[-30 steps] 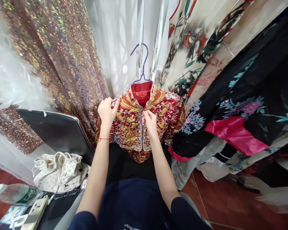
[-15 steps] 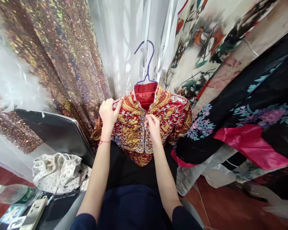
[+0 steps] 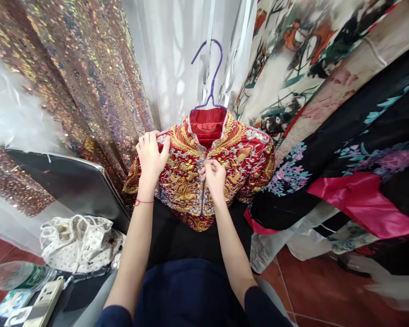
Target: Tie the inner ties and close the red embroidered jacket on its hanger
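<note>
A red jacket (image 3: 184, 184), thickly embroidered in gold and silver, hangs on a purple wire hanger (image 3: 213, 86). It has a stand-up collar and short sleeves, and its lower part rests against black cloth over my lap. My left hand (image 3: 150, 154) grips the jacket's shoulder on the left, with the thumb in front and the fingers over the top. At the middle of the chest, my right hand (image 3: 214, 177) pinches the zip-like front closure (image 3: 202, 200) a little below the collar. What lies between those fingertips is hidden.
On the left stand a sequined drape (image 3: 98, 68), a dark flat panel (image 3: 71, 181), a dotted white cloth bag (image 3: 78, 243), a plastic bottle (image 3: 20, 275) and a power strip (image 3: 46, 299). Floral garments (image 3: 289, 177) hang close on the right, above the red tiled floor (image 3: 327, 290).
The view has shifted slightly, so the hanger appears higher. My right hand stays pinched at the jacket front, a bit lower relative to the collar. My left hand keeps hold of the shoulder.
</note>
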### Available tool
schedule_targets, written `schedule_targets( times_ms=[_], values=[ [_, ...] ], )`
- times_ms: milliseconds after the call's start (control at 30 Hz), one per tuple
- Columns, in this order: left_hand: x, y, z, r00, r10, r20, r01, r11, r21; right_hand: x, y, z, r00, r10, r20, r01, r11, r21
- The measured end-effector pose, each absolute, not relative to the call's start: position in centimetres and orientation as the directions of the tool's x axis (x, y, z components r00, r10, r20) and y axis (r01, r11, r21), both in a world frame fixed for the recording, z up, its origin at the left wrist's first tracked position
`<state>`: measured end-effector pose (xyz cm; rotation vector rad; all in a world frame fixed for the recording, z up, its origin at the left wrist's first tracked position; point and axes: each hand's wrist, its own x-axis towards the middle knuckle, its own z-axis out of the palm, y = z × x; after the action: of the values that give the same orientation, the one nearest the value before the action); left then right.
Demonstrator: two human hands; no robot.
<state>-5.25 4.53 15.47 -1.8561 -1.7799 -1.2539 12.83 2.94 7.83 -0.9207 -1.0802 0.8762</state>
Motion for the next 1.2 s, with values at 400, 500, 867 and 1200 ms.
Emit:
schedule_targets(
  times_ms=[400, 500, 867, 1200],
  values=[
    [-4.6, 4.8, 15.6, -0.172, 0.657, 0.734, 0.876, -0.239, 0.42, 12.8, 4.1, 10.9, 0.108, 0.937, 0.333, -0.212, 0.349, -0.913],
    [-2.8, 4.1, 14.4, -0.251, 0.518, 0.818, 0.845, -0.294, 0.446, 12.2, 3.3, 10.0, 0.126, 0.926, 0.355, -0.168, 0.373, -0.912],
    [1.8, 3.4, 10.0, -0.043, 0.813, 0.581, 0.819, -0.305, 0.486, 11.5, 2.1, 3.7, 0.197, 0.934, 0.299, -0.005, 0.306, -0.952],
    [2.2, 1.3, 1.9, -0.143, 0.96, 0.242, 0.741, -0.058, 0.669, 12.1, 0.7, -0.7, 0.038, 0.985, 0.166, 0.02, 0.165, -0.986]
  ],
)
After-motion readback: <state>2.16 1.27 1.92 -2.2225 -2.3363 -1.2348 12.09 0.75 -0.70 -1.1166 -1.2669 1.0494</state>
